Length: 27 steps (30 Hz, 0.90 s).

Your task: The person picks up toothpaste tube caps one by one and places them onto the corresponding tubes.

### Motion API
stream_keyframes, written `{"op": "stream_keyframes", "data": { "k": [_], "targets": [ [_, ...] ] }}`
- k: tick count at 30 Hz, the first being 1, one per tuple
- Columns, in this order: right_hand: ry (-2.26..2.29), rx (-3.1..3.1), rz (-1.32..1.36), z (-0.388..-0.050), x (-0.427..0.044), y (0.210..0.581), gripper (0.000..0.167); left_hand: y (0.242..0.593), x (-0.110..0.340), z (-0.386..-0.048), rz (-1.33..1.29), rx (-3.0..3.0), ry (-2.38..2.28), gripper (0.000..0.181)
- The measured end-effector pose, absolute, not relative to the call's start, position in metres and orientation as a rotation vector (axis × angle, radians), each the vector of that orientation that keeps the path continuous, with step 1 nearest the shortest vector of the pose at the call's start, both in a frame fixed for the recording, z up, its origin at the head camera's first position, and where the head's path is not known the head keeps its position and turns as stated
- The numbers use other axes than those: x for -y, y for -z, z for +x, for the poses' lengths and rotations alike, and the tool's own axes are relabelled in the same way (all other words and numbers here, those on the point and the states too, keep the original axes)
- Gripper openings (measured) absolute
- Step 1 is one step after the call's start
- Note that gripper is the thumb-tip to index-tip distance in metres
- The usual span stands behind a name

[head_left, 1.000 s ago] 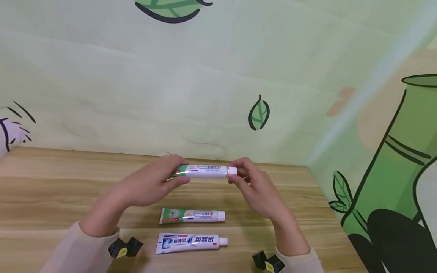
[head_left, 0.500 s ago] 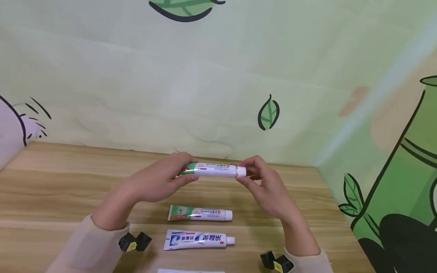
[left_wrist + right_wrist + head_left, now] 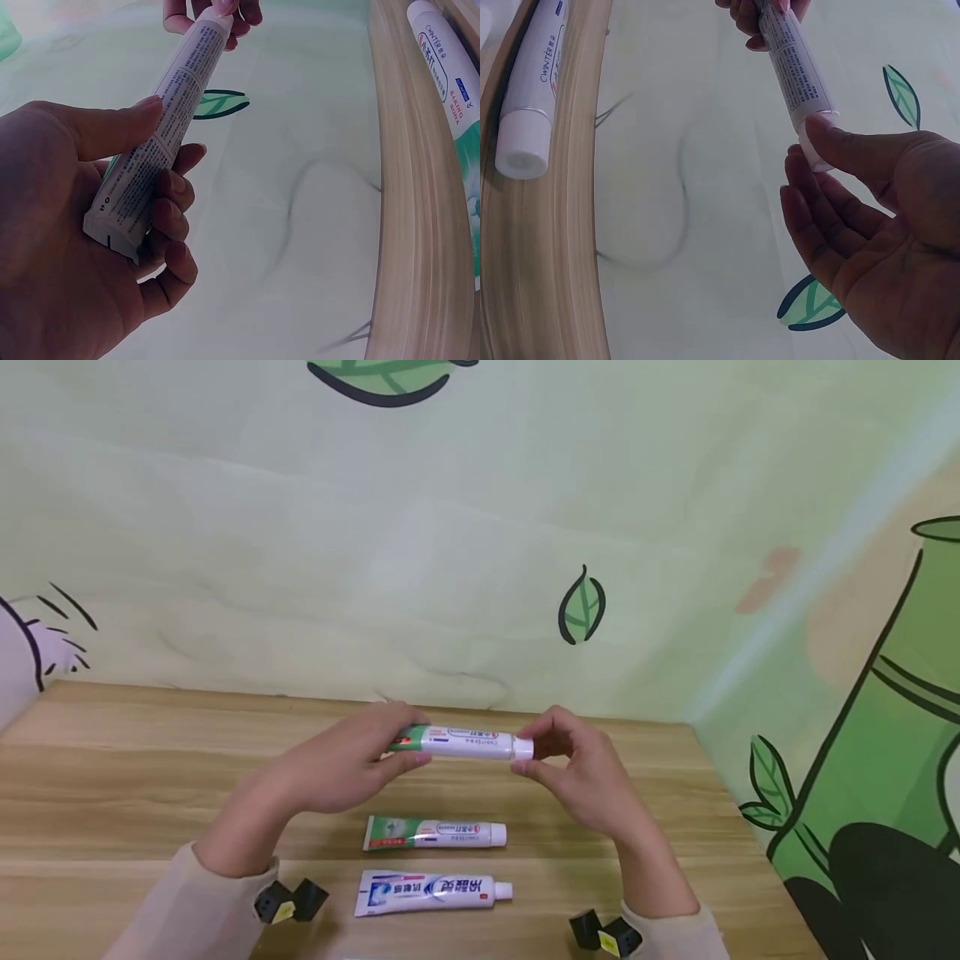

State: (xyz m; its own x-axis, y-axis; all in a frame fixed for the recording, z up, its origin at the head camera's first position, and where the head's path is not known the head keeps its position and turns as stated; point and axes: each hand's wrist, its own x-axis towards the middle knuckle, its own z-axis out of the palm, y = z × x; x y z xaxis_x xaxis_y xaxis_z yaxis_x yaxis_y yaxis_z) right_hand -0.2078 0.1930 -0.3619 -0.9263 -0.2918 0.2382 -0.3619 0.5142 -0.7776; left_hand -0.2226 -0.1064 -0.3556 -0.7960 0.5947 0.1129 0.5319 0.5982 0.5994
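Observation:
A green and white toothpaste tube (image 3: 468, 742) is held level above the far part of the wooden table (image 3: 187, 752), its white cap (image 3: 522, 749) to the right. My left hand (image 3: 348, 760) grips its flat crimped end; in the left wrist view the thumb lies over the printed back and the fingers curl beneath. At the other end my right hand (image 3: 581, 768) pinches the cap between thumb and fingers, as the right wrist view also shows. Below the held tube, a matching green and white toothpaste tube (image 3: 435, 833) lies on the table. Nearer lies a blue and white toothpaste tube (image 3: 433, 893).
Behind the table rises a pale green wall covering (image 3: 337, 568) printed with leaves. Another printed panel (image 3: 862, 735) stands at the right edge. A sliver of something white shows at the bottom of the head view. Black camera mounts (image 3: 291, 902) sit at both wrists.
The head view has shifted slightly back and forth. The held tube now tilts a little, its cap end lower than before. Both hands keep their hold; the tubes on the table stay put.

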Motion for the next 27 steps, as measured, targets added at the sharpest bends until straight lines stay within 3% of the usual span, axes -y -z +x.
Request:
{"op": "stream_keyframes", "data": {
  "k": [27],
  "targets": [
    [-1.481, 2.685, 0.649, -0.2091, -0.1917, 0.3587, 0.023, 0.3526, 0.1101, -0.2214, 0.974, -2.737, -0.965, 0.031]
  ]
}}
